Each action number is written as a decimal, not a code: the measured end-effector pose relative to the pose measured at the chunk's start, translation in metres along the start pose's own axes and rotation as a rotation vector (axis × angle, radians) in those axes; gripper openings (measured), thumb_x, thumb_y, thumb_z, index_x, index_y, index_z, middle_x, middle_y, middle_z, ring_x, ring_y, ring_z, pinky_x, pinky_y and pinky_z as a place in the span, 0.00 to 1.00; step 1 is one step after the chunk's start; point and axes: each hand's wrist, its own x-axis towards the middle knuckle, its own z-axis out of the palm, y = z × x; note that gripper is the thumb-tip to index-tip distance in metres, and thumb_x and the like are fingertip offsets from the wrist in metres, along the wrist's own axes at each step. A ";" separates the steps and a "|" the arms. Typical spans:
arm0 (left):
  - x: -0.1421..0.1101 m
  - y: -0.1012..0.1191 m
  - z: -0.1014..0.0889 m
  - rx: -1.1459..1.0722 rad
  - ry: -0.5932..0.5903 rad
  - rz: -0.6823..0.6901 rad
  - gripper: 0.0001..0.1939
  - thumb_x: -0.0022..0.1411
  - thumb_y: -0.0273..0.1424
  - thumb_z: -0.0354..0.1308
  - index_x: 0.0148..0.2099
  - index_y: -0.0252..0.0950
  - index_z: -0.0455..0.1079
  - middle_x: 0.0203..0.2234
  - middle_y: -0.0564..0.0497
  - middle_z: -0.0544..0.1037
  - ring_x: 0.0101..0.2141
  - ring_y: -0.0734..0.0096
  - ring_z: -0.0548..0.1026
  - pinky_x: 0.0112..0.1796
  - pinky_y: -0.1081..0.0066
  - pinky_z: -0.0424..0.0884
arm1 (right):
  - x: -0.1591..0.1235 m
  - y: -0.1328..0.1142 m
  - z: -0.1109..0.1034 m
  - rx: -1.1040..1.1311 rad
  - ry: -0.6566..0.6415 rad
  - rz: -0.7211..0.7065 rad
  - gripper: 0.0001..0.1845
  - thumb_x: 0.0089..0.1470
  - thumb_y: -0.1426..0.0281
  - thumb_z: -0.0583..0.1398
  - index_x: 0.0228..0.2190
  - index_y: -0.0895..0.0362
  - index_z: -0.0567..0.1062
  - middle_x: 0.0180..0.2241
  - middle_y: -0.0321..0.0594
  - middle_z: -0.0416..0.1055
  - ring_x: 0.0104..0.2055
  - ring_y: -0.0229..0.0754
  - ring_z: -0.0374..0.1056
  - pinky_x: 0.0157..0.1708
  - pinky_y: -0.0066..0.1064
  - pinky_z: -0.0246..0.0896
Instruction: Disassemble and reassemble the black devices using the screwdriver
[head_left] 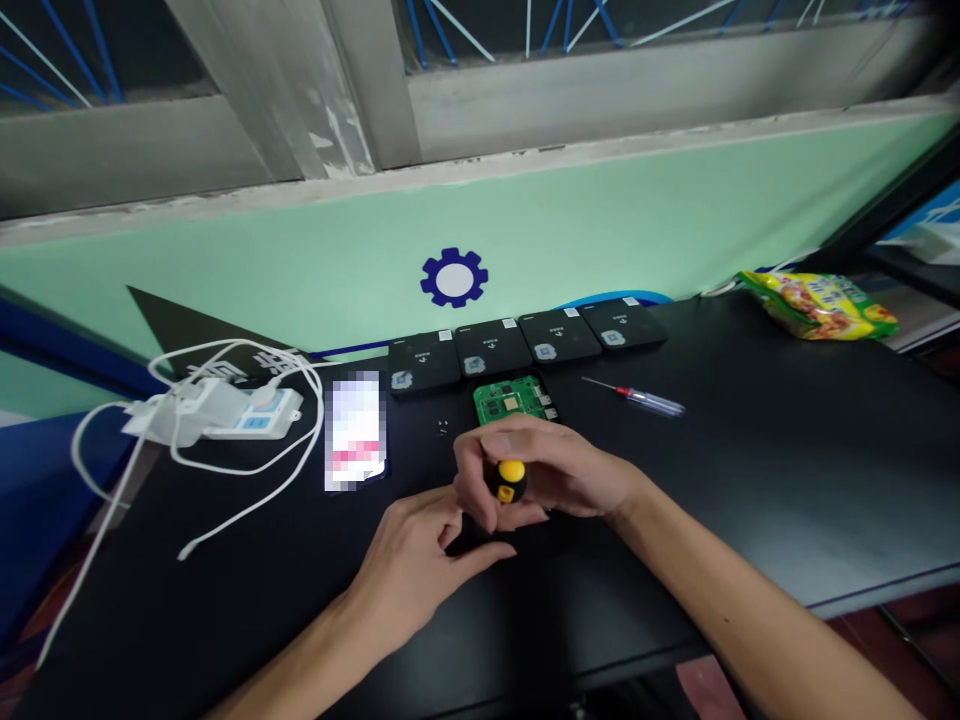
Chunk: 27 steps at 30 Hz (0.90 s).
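My right hand is wrapped around a screwdriver with a black and yellow handle, seen almost end-on; its shaft and tip are hidden. Just behind sits a black case holding a green circuit board, its near part covered by my right hand. To the left, my left hand is low by the table, thumb stretched out and apart from the fingers. Its fingertips disappear behind my right hand, so I cannot tell whether they touch the case. A few tiny screws lie left of the board.
Several black boxes line the wall. A thin screwdriver with a clear handle lies right on the black table. Leftward are a phone and a power strip with white cables. A yellow-green snack bag sits far right.
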 end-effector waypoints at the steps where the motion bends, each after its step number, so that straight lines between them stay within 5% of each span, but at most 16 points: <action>1: 0.001 0.000 0.000 0.030 0.005 0.011 0.12 0.65 0.44 0.74 0.38 0.41 0.85 0.22 0.57 0.74 0.24 0.71 0.68 0.27 0.70 0.64 | 0.000 0.001 0.000 0.007 0.001 0.010 0.25 0.77 0.59 0.54 0.34 0.61 0.79 0.29 0.37 0.71 0.22 0.34 0.56 0.33 0.31 0.61; 7: 0.002 0.002 -0.001 0.088 0.006 0.000 0.15 0.61 0.42 0.76 0.32 0.38 0.79 0.20 0.61 0.65 0.22 0.74 0.63 0.25 0.71 0.57 | 0.002 0.002 0.003 0.019 -0.028 -0.020 0.23 0.74 0.53 0.56 0.36 0.58 0.76 0.23 0.30 0.62 0.24 0.37 0.55 0.39 0.34 0.64; 11: 0.001 -0.001 0.001 0.086 0.083 0.023 0.28 0.60 0.40 0.78 0.22 0.38 0.63 0.20 0.60 0.65 0.22 0.77 0.62 0.25 0.71 0.56 | 0.004 0.003 0.002 0.032 0.038 -0.023 0.15 0.64 0.60 0.68 0.35 0.57 0.73 0.33 0.36 0.70 0.30 0.38 0.62 0.38 0.32 0.62; 15: 0.001 0.000 0.002 0.045 0.112 0.094 0.34 0.59 0.35 0.79 0.23 0.39 0.53 0.19 0.63 0.58 0.21 0.79 0.57 0.24 0.72 0.54 | 0.002 0.005 0.001 0.030 0.142 -0.133 0.15 0.57 0.68 0.74 0.36 0.57 0.74 0.42 0.38 0.69 0.37 0.37 0.65 0.38 0.29 0.61; 22: 0.002 0.004 -0.001 0.003 0.075 0.097 0.32 0.62 0.35 0.77 0.25 0.39 0.53 0.20 0.63 0.60 0.22 0.78 0.60 0.26 0.72 0.58 | -0.003 -0.002 -0.007 -0.013 0.084 -0.229 0.16 0.51 0.79 0.76 0.38 0.56 0.77 0.35 0.34 0.74 0.35 0.37 0.69 0.36 0.28 0.65; 27: 0.000 0.000 0.000 0.045 0.063 0.073 0.29 0.64 0.40 0.75 0.24 0.39 0.59 0.20 0.61 0.65 0.22 0.76 0.63 0.26 0.71 0.60 | -0.007 -0.011 -0.008 -0.119 0.059 -0.159 0.10 0.52 0.75 0.77 0.36 0.57 0.85 0.35 0.39 0.81 0.37 0.41 0.76 0.42 0.32 0.72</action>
